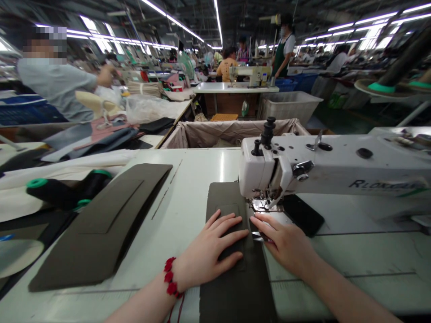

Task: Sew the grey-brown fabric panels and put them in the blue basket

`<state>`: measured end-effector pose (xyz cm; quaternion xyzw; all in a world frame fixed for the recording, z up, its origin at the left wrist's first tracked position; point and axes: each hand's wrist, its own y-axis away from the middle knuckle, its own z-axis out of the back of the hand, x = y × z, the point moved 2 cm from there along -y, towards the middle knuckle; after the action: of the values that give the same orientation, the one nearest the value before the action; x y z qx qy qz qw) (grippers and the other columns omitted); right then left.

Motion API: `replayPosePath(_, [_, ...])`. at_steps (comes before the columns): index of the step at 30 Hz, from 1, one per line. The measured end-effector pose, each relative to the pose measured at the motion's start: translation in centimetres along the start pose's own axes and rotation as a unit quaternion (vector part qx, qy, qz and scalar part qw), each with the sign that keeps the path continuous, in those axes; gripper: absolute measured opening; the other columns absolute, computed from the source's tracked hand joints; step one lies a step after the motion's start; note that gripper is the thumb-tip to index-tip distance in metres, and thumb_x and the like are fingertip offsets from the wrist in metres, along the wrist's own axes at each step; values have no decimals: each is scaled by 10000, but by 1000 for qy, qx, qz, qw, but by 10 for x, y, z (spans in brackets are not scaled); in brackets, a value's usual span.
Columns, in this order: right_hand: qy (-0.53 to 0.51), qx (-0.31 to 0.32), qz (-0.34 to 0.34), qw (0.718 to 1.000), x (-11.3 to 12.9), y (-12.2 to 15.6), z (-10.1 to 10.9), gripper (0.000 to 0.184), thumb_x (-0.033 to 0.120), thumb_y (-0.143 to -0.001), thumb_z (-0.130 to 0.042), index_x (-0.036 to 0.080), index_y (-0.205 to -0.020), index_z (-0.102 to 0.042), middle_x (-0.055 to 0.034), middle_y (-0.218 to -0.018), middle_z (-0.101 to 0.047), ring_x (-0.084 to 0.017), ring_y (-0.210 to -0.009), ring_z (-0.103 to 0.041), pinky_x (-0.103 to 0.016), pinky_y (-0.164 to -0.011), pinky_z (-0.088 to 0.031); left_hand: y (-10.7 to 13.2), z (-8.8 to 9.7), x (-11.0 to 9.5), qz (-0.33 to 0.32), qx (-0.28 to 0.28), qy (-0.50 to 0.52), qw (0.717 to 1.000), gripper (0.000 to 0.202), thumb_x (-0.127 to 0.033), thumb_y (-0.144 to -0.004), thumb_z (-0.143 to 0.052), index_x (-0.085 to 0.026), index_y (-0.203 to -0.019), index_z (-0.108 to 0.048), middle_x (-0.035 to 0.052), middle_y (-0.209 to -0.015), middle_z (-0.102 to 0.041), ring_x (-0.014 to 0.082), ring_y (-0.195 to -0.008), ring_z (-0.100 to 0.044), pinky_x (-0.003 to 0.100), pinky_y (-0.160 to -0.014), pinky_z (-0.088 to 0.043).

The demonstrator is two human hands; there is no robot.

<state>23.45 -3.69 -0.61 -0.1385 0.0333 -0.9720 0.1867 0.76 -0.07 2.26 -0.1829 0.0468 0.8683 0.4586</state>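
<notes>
A dark olive fabric panel [235,287] with a sewn-on patch lies on the white sewing table [188,211], running under the presser foot [264,205] of a white sewing machine [336,168]. My left hand [210,253], with a red bead bracelet at the wrist, lies flat on the panel, fingers spread. My right hand [286,244] rests on the panel's right edge just in front of the foot, fingers stretched toward the needle. Neither hand grips anything.
A stack of similar dark panels [104,224] lies to the left, beside black thread cones with green ends [63,190]. A cloth-lined bin [232,132] stands behind the table. Other people work at benches and machines farther back.
</notes>
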Motion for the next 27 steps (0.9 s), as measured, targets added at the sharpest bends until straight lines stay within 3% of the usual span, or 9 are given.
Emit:
replayPosePath(8, [-1, 4, -5, 1000, 0, 1, -1, 583, 139, -862, -458, 300, -1422, -441, -21, -1477, -439, -214, -1126, -603, -361, -914, -519, -2, -5, 3, 9, 1, -10, 1000, 481, -312, -965, -478, -305, -1435, -378, 14, -1491, -391, 215, -1400, -321, 496, -1209, -164])
replayPosePath(27, [-4, 6, -3, 1000, 0, 1, 0, 599, 118, -846, -460, 279, -1422, -443, -15, -1477, -438, -215, -1099, -612, -374, -924, -517, -1, -9, 7, 16, -11, -30, 999, 417, -293, -976, -456, -302, -1392, -427, -3, -1482, -398, 199, -1408, -297, 495, -1211, -185])
